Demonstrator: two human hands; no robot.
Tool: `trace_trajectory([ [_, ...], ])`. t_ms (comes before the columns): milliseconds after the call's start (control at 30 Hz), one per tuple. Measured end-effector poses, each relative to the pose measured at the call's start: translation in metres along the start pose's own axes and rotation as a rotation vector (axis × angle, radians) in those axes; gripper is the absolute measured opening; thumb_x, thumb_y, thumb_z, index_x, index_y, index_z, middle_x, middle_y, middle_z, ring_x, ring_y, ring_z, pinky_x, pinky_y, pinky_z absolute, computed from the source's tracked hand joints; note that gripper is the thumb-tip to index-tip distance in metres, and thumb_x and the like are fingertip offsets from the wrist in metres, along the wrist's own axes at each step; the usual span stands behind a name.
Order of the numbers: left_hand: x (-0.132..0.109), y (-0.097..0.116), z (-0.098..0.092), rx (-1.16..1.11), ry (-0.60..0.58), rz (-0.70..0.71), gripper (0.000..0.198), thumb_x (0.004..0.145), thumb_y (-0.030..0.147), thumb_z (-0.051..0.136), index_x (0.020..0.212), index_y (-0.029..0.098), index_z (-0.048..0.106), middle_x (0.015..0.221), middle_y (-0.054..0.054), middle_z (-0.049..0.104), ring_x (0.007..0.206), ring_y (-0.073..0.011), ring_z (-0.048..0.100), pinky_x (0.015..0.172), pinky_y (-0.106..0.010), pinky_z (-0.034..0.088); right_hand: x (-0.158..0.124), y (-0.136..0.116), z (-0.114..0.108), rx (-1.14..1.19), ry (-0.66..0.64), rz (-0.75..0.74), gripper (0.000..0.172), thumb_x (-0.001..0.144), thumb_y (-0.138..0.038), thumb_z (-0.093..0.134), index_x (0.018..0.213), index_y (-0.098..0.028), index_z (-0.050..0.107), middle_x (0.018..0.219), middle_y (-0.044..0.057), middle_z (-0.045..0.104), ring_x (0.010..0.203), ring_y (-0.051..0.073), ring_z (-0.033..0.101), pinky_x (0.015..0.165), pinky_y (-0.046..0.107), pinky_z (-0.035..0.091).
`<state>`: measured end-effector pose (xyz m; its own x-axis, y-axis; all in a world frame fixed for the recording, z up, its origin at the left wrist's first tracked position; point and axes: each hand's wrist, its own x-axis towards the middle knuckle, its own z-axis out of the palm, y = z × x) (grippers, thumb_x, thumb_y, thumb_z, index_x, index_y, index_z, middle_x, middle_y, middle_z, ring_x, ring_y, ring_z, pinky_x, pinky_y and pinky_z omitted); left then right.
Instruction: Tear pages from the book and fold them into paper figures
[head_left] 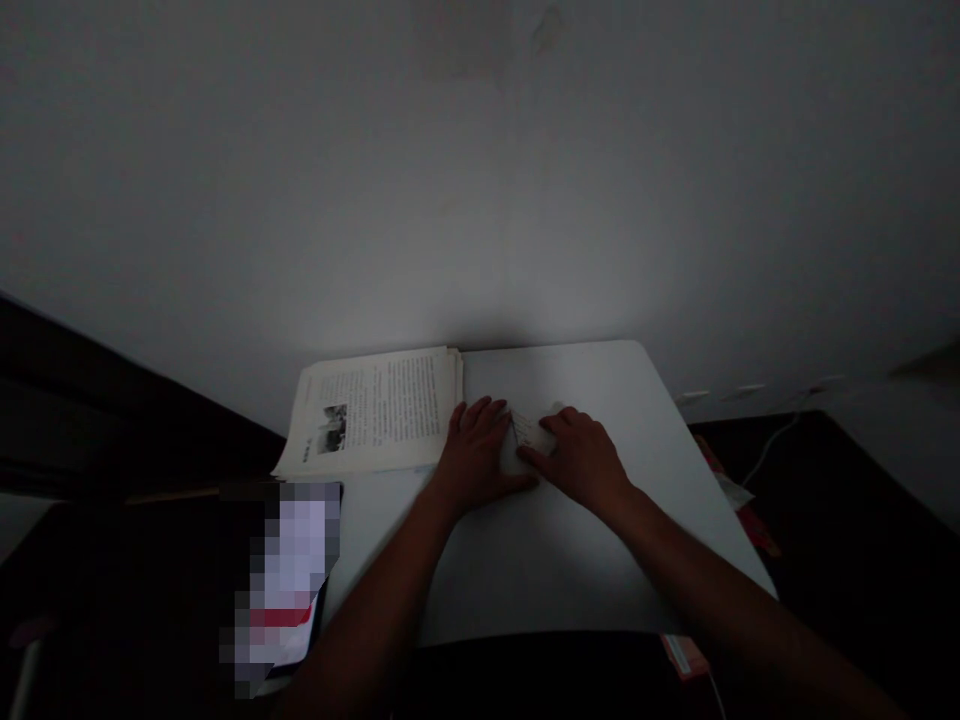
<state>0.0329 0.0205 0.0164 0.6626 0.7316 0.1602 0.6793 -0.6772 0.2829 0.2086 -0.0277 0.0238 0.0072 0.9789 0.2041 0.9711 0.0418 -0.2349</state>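
A small piece of folded printed paper (531,432) lies on the white table (600,375) between my two hands. My left hand (476,460) rests palm down at the paper's left side, fingers stretched forward and thumb pointing right. From the right, my right hand (585,455) pinches the paper between its thumb and bent fingers. Part of the paper is hidden under my fingers. Just left of my left hand lies a stack of printed pages (375,410) with a small dark picture on the top sheet.
A lit tablet or phone (296,570), its screen blurred out, sits at the table's left edge. Behind the table rises a pale wall (480,200). A white cable (772,445) hangs at the right near red items on the dark floor. The room is dim.
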Motion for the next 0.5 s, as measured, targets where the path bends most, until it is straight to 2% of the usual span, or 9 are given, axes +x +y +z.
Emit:
trace_trajectory([
  [167,0.000,0.005,0.003,-0.056,0.072,0.012,0.074,0.068,0.058,0.062,0.125,0.013,0.049,0.133,-0.015,0.047,0.128,-0.0310,0.035,0.111,-0.048,0.014,0.010,-0.006,0.004,-0.024,0.005,0.034,0.034,0.069,-0.046,0.064,0.090,-0.019,0.060,0.091,0.010,0.060,0.084,0.024,0.057,0.068,0.034,0.044],
  [300,-0.001,0.003,0.002,-0.123,0.163,-0.003,0.065,0.072,0.049,0.063,0.124,0.012,0.048,0.128,-0.017,0.050,0.123,-0.0295,0.041,0.108,-0.047,0.024,0.017,-0.003,0.006,0.105,0.008,0.060,0.026,0.070,-0.036,0.064,0.089,-0.018,0.060,0.091,0.010,0.062,0.086,0.025,0.057,0.071,0.035,0.045],
  [400,-0.002,0.002,0.001,-0.265,0.287,-0.060,0.060,0.076,0.037,0.062,0.128,0.013,0.043,0.127,-0.016,0.050,0.121,-0.0267,0.044,0.104,-0.045,0.034,0.020,0.003,0.004,0.359,0.016,0.022,0.013,0.074,-0.025,0.058,0.085,-0.019,0.062,0.085,0.006,0.064,0.078,0.019,0.059,0.073,0.034,0.046],
  [500,0.000,0.003,-0.001,-0.553,0.430,-0.158,0.052,0.081,0.029,0.057,0.129,0.018,0.039,0.128,-0.013,0.050,0.112,-0.0211,0.054,0.096,-0.039,0.045,0.021,0.011,0.005,0.768,0.034,0.101,0.014,0.076,-0.028,0.058,0.085,-0.019,0.064,0.076,0.003,0.065,0.063,0.015,0.058,0.063,0.031,0.048],
])
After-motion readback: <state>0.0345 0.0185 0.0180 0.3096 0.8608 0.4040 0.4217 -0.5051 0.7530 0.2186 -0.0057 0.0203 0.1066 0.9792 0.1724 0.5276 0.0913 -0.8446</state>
